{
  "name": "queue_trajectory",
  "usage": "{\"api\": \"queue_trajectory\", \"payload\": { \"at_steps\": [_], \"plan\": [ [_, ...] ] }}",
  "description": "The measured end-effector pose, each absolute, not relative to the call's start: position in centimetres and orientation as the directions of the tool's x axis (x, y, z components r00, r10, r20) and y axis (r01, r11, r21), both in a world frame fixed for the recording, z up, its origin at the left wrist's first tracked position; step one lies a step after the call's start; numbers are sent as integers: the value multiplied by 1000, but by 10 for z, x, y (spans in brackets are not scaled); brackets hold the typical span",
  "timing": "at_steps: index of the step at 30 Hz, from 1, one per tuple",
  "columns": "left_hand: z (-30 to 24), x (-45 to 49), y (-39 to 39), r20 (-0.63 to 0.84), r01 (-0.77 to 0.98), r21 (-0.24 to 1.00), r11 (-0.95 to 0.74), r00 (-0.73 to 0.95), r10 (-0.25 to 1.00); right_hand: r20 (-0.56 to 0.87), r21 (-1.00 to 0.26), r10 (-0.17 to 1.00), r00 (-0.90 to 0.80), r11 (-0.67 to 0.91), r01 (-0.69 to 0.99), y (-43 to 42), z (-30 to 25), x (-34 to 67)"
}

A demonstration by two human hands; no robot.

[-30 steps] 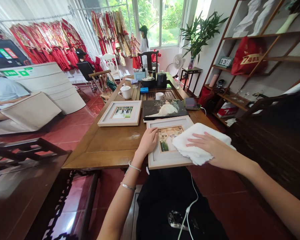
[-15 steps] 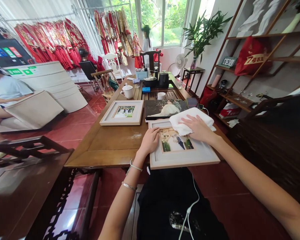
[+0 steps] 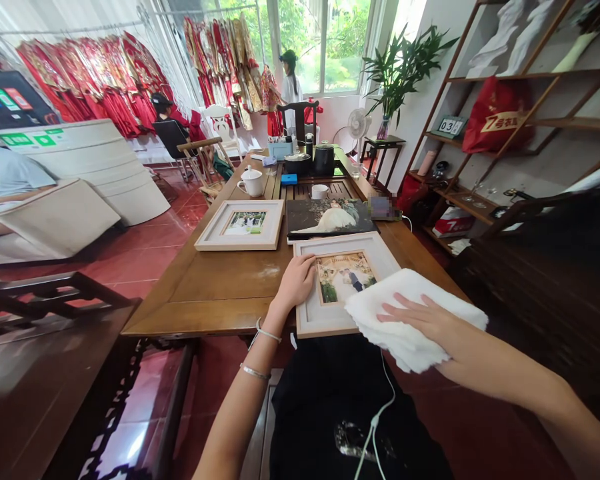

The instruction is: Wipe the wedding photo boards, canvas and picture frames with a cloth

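Note:
A light wood picture frame (image 3: pixel 325 323) with a wedding photo lies at the table's near edge. My left hand (image 3: pixel 296 283) is closed over its left side, with the fingertips on the inner border by the photo. On the frame's lower right corner rests a folded white towel (image 3: pixel 380 323), which hides that corner and hangs past the edge. My right hand (image 3: pixel 423 320) holds the towel from above, fingers spread over it and the thumb out of sight. Behind this frame lies a dark photo panel (image 3: pixel 303 217) showing a white gown.
A second picture frame (image 3: pixel 205 241) lies to the left on the wooden table (image 3: pixel 220 287). Farther back are a white lidded cup (image 3: pixel 251 182), a small white cup (image 3: pixel 320 192), a blue box (image 3: pixel 289 179) and a black kettle (image 3: pixel 324 160). Shelves (image 3: pixel 500 77) stand at right.
My right hand has drawn the towel from the frame's upper right down toward me and right, to the lower right corner. The left hand keeps its place on the frame.

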State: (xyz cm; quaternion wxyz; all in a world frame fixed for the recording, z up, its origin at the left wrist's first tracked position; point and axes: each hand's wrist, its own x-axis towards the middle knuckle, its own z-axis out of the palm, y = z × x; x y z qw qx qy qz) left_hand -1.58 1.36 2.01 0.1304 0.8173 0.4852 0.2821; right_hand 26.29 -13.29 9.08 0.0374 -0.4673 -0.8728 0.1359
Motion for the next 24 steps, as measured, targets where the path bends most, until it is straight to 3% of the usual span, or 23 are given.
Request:
{"api": "queue_trajectory", "payload": {
  "at_steps": [7, 12, 18, 24],
  "plan": [
    [17, -17, 15, 339, 721, 469, -510, 386, 858, 40, -103, 823, -567, 567, 817, -75, 74, 256],
    [13, -18, 17, 352, 712, 453, -536, 409, 842, 125, -3, 873, -471, 475, 880, -10, 67, 254],
    [10, -18, 19, 379, 714, 438, -546, 404, 833, 149, -10, 899, -412, 418, 908, 35, 67, 239],
    [12, -16, 17, 360, 715, 460, -526, 392, 847, 43, -117, 812, -581, 582, 805, 5, 64, 226]
  ]
}}
